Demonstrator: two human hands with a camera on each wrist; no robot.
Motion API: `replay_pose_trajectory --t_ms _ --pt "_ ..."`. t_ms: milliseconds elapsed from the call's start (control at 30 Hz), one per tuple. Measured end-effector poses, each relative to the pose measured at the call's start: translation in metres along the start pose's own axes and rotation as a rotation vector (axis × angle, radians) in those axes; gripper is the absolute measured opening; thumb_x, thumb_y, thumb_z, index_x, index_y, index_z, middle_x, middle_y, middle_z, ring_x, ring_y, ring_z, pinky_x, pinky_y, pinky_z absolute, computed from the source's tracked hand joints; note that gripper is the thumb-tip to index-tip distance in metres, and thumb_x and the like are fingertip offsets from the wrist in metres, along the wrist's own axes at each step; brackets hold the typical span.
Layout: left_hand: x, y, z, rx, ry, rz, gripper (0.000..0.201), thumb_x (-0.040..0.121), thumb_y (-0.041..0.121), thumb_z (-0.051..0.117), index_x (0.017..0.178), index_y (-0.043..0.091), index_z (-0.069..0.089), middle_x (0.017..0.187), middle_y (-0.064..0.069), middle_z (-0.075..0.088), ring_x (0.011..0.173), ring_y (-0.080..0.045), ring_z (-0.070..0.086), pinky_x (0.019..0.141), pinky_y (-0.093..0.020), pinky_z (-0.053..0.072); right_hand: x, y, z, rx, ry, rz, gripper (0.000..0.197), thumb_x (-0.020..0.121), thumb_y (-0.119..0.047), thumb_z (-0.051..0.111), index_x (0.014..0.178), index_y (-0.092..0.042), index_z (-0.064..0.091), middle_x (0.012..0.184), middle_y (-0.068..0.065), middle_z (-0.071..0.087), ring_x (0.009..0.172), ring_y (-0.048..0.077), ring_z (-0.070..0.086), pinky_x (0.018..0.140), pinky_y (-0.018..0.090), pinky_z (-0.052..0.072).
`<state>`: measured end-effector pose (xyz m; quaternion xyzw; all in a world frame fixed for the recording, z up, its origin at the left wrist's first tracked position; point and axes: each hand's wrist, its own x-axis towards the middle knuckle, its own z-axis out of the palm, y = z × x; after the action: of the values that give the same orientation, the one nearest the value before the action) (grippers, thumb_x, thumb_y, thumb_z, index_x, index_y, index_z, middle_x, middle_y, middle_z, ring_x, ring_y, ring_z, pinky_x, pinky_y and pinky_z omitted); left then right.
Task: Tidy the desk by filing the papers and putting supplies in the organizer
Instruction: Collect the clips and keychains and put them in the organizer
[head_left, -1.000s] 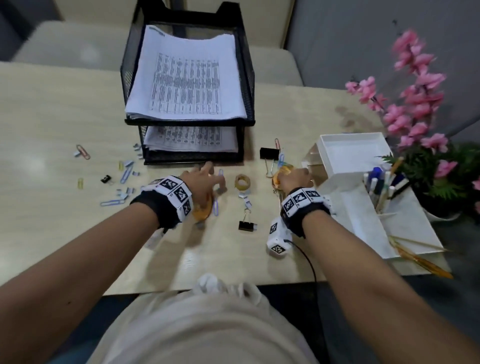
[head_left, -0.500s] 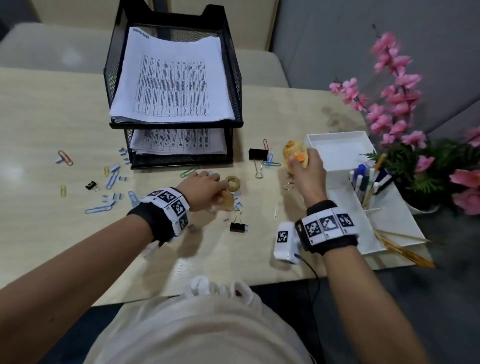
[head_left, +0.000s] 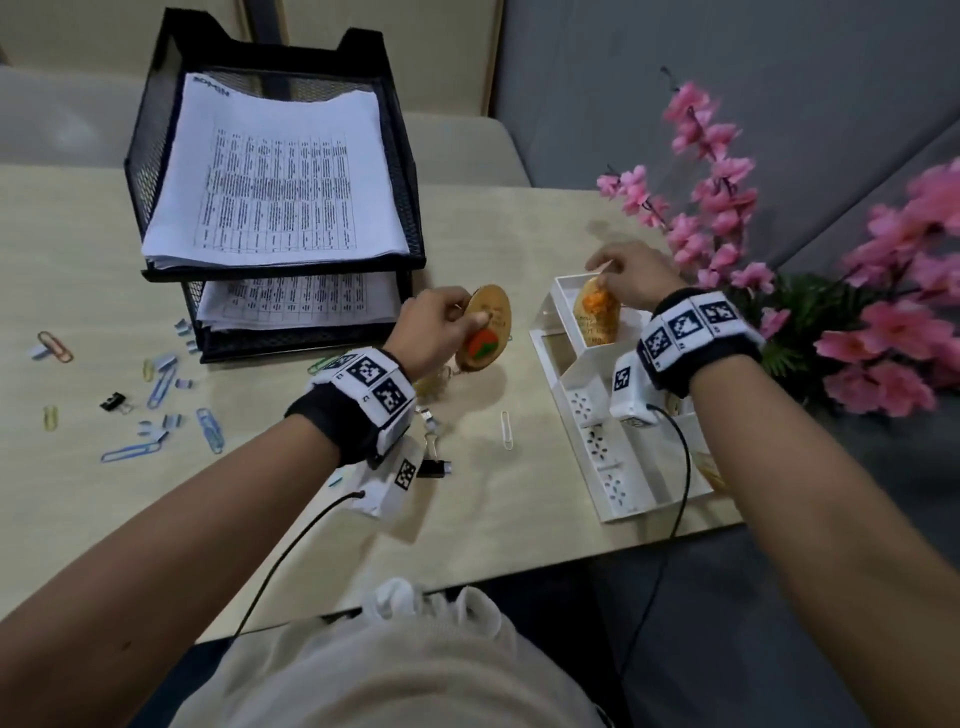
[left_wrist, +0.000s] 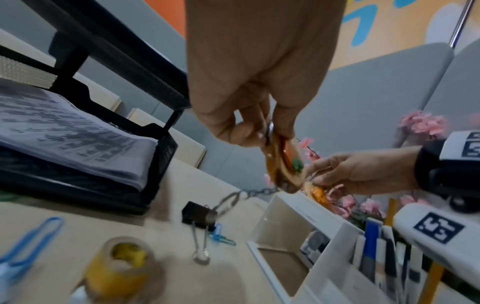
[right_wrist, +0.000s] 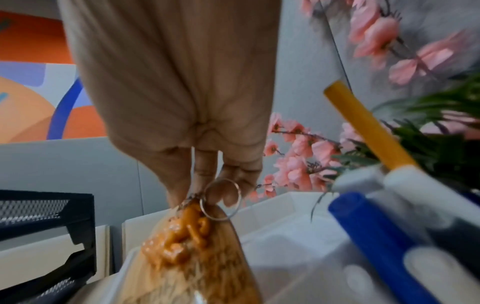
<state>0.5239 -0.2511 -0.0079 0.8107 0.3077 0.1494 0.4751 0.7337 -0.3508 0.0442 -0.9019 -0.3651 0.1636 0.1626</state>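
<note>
Two wooden keychains gripped: left hand (head_left: 436, 327) fingers pinch one above desk (head_left: 519, 499); right hand (head_left: 631, 278) fingers pinch other over organizer (head_left: 587, 364).

paper tray (head_left: 156, 171) left, organizer (head_left: 618, 499) right

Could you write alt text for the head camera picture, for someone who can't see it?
Over a desk, the right hand lowers a wooden keychain into a white organizer, while the left hand holds a second keychain. Paper clips lie scattered beside a black paper tray.
</note>
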Motion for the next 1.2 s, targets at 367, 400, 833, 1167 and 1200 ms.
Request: replay_pose_trajectory --t_ms 367,400,833,1167,1200 --pt "0.067 0.078 0.035 -0.235 0.029 0.063 0.025 0.088 0.013 0.061 0.064 0.016 0.056 0.06 -0.002 0.059 0.038 0.007 0.053 0.067 -0.026 0.055 -0.024 -0.008 -0.037 0.549 0.055 -0.198 0.019 0.09 -0.003 0.054 0.105 -0.014 0.058 0.077 -0.007 0.057 0.062 -0.009 0.055 0.052 0.004 0.04" --pt "0.071 0.085 0.04 -0.254 0.043 0.068 0.02 0.087 0.013 0.063 0.067 0.011 0.06 0.062 -0.003 0.06 0.041 0.006 0.055 0.065 -0.023 0.055 -0.022 -0.005 -0.043 0.545 0.102 -0.187 0.016 0.089 -0.001 0.054 0.097 -0.014 0.059 0.076 -0.007 0.057 0.065 -0.007 0.054 0.051 0.001 0.039" --pt "0.078 0.069 0.117 0.815 -0.224 0.185 0.048 0.088 0.027 0.056 0.135 0.024 0.047 0.142 -0.006 0.04 0.13 -0.029 0.033 0.101 -0.042 0.031 0.019 0.07 -0.034 0.001 0.1 0.184 0.021 0.086 0.007 0.053 0.103 0.003 0.065 0.111 0.018 0.064 0.103 0.03 0.06 0.086 0.031 0.049" --pt "0.059 0.051 0.092 0.455 -0.015 0.202 0.054 0.091 0.03 0.052 0.14 0.014 0.036 0.143 -0.007 0.037 0.129 -0.026 0.039 0.101 -0.042 0.035 0.017 0.038 -0.035 0.054 0.228 0.001 0.019 0.086 0.001 0.053 0.098 0.003 0.067 0.105 0.019 0.068 0.102 0.029 0.061 0.091 0.036 0.047" --pt "0.056 0.042 0.08 0.424 0.049 0.204 0.048 0.092 0.028 0.051 0.136 0.012 0.041 0.138 -0.008 0.042 0.125 -0.027 0.043 0.099 -0.041 0.037 0.017 0.024 -0.032 0.099 0.27 -0.06 0.02 0.084 0.0 0.053 0.096 0.001 0.068 0.102 0.017 0.069 0.098 0.027 0.062 0.087 0.031 0.046"
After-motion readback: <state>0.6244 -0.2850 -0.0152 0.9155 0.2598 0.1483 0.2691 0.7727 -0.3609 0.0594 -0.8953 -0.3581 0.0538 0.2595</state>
